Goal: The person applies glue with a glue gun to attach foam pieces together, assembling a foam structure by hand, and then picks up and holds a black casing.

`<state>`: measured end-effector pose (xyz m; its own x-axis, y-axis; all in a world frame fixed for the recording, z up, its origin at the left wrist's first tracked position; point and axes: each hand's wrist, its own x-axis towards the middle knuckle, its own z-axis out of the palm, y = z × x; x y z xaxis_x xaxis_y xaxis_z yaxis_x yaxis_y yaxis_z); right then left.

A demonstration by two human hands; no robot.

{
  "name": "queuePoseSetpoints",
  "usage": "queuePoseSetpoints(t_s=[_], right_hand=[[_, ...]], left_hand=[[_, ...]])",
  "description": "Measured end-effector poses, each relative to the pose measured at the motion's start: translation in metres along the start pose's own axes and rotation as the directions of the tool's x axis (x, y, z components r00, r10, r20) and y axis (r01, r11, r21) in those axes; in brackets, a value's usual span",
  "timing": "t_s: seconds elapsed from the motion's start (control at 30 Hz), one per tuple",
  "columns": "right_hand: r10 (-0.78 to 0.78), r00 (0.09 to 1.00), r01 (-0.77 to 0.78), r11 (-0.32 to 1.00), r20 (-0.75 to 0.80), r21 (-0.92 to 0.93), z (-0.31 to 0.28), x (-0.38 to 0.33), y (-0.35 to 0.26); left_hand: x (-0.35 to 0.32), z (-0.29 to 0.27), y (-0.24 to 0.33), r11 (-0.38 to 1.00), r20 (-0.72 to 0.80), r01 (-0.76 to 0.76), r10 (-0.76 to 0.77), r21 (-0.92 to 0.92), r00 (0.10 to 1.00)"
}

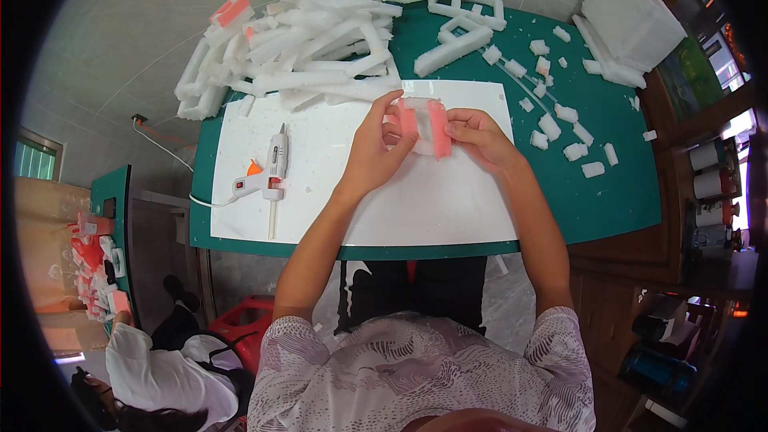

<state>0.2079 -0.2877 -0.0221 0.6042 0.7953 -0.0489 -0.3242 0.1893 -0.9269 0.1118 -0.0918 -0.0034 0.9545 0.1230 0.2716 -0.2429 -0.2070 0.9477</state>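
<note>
"What's leftmost on the white board (pixel 448 212)?"
"The glue gun (pixel 276 162), lying apart from the left hand (pixel 378 149)."
"And that hand?"
"Gripping the left side of the pink-and-white foam frame (pixel 438 131)."
"Where's the frame?"
"Between both hands, over the board; the right hand (pixel 482 139) pinches its pink right side."

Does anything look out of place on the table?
Small foam chunks lie scattered over the right side of the green table, like loose litter. The foam pile at the far left is jumbled and appears to overhang the edge, so it looks untidy.
</note>
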Motion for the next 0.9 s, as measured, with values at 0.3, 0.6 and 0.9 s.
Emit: queuePoseSetpoints(t_s=[0.3, 0.6, 0.9], right_hand=[[-0.025, 1.000, 0.025, 1.000, -0.011, -0.007, -0.001, 0.001, 0.001], [-0.047, 0.996, 0.047, 0.999, -0.081, 0.004, 0.002, 0.004, 0.005], [-0.047, 0.979, 0.080, 0.984, -0.200, 0.160, 0.006, 0.007, 0.007]], left_hand=[[-0.001, 0.000, 0.001, 0.999, 0.047, 0.016, -0.019, 0.047, 0.999], [-0.001, 0.000, 0.002, 0.998, 0.043, 0.020, -0.022, 0.056, 0.999], [-0.004, 0.004, 0.003, 0.998, 0.094, 0.028, -0.022, -0.061, 0.995]])
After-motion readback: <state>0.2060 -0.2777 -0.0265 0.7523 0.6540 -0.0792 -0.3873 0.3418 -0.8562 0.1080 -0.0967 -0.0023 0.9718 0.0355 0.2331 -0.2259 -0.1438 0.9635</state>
